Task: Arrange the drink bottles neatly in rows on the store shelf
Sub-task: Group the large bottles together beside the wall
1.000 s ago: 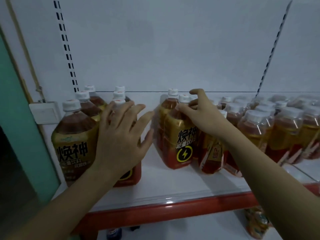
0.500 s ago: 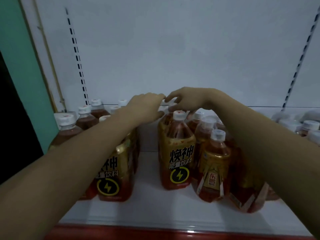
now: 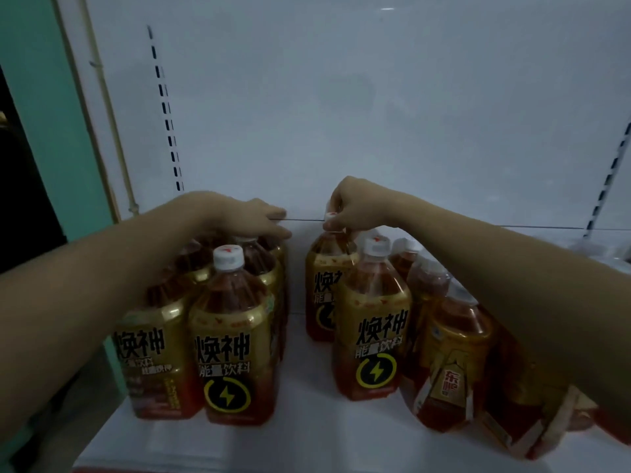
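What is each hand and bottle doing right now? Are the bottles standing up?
Left hand: reaching over the left bottles, fingers on the back bottle's top.
Right hand: pinching the back bottle's cap.
Back bottle: upright, capped, held by the cap.
Left bottles: upright, packed together.
Front middle bottle: upright, capped.
Right bottles: leaning under the right arm.

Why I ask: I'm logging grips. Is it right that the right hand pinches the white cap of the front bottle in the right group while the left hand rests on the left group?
Not quite. In the head view the right hand pinches the cap of the rear bottle; the front bottle is untouched. The left hand does rest on the left group.
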The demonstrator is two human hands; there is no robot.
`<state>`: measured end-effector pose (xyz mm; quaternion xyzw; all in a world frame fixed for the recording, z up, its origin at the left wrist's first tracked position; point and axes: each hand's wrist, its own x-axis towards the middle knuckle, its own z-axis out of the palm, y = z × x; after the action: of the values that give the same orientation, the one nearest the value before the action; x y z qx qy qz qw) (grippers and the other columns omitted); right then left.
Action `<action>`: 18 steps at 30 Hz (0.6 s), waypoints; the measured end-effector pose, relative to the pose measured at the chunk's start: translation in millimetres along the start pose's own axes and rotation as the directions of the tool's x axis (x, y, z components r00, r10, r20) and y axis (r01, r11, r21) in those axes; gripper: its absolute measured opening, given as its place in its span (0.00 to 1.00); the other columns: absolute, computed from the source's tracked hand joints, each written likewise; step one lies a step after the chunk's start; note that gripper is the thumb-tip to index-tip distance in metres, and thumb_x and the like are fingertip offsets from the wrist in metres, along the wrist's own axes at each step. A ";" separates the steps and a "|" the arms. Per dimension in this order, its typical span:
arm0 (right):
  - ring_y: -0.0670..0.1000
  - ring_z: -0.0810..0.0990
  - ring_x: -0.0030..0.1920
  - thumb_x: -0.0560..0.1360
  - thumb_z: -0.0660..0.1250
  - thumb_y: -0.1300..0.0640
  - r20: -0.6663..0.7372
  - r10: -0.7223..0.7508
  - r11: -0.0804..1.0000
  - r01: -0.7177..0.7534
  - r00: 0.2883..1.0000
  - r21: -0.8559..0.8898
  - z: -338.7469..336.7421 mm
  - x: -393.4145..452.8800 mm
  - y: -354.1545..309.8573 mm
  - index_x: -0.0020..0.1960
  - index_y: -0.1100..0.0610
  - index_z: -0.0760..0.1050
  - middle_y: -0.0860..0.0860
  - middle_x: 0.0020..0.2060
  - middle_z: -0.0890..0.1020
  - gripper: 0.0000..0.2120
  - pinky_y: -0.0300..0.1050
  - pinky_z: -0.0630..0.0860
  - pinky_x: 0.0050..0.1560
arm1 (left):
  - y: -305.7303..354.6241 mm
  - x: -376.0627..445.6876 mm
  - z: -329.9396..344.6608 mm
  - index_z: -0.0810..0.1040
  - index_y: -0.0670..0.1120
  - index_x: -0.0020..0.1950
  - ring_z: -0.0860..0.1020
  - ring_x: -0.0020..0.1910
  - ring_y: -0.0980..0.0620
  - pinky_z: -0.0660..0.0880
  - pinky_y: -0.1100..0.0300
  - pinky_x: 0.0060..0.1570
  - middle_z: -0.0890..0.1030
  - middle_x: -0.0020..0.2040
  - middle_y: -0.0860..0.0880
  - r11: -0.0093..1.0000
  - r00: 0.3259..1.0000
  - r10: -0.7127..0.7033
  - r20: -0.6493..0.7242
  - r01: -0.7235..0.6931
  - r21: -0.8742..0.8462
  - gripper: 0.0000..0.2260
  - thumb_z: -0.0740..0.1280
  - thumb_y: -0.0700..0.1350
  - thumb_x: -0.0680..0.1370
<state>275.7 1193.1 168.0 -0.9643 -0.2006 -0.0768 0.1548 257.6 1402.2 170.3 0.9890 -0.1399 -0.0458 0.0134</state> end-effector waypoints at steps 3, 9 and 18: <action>0.56 0.88 0.40 0.78 0.72 0.57 0.029 0.019 0.998 -0.021 0.999 0.060 5.5 15.5 -11.4 0.48 0.71 0.82 0.60 0.43 0.87 0.14 0.52 0.84 0.52 | -6.1 11.2 9.7 0.53 0.51 0.81 0.49 0.79 0.47 0.50 0.48 0.75 0.52 0.79 0.46 0.996 1.000 -0.016 0.021 0.018 -0.087 0.28 0.56 0.56 0.83; 0.57 0.88 0.39 0.78 0.71 0.57 0.052 0.059 0.995 -0.063 0.997 0.073 13.6 24.3 -28.2 0.38 0.65 0.78 0.60 0.36 0.84 0.14 0.47 0.83 0.42 | -18.2 22.5 26.0 0.68 0.43 0.74 0.73 0.60 0.45 0.70 0.51 0.62 0.68 0.74 0.44 0.887 0.999 -0.050 -0.020 0.035 -0.461 0.24 0.69 0.43 0.79; 0.58 0.87 0.37 0.79 0.67 0.60 0.070 0.046 0.995 -0.052 0.996 0.090 18.6 14.1 -27.6 0.34 0.62 0.73 0.59 0.34 0.83 0.16 0.47 0.81 0.37 | -11.5 15.3 17.7 0.67 0.50 0.76 0.48 0.77 0.48 0.51 0.55 0.73 0.57 0.80 0.50 0.981 0.990 0.139 0.002 -0.138 0.134 0.20 0.59 0.48 0.84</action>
<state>278.8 1228.4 160.8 -0.9629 -0.1854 -0.0309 0.1938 273.7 1408.7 150.9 0.9757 -0.2111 -0.0318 -0.0495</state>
